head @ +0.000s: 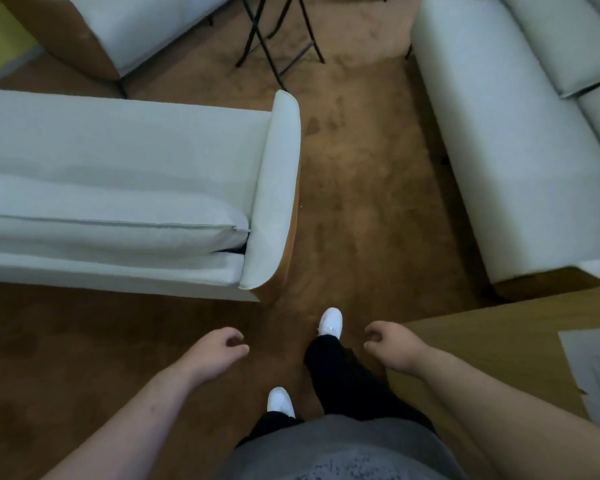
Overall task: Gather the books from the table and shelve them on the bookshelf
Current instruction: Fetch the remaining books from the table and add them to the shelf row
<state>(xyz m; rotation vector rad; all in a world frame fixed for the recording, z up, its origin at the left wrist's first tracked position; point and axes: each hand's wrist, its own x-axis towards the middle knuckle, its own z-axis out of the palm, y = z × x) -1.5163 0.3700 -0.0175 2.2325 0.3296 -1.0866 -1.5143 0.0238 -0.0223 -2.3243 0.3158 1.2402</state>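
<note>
Over carpet (361, 209), two hands (215, 351) (392, 344), two shoes (331, 322) (280, 403)

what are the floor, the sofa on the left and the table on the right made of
Floor: seemingly brown carpet, matte, with soft scuffs in the pile. Sofa: pale fabric upholstery, matte, with a stitched cushion seam. Table: wood or wood-look laminate, smooth, faint grain.

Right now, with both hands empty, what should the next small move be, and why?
Probably turn right toward the wooden table: the left hand and right hand hang loosely curled, holding nothing, and no book or bookshelf shows in view. Only the table's corner is visible, with a sheet of paper on it.
</note>
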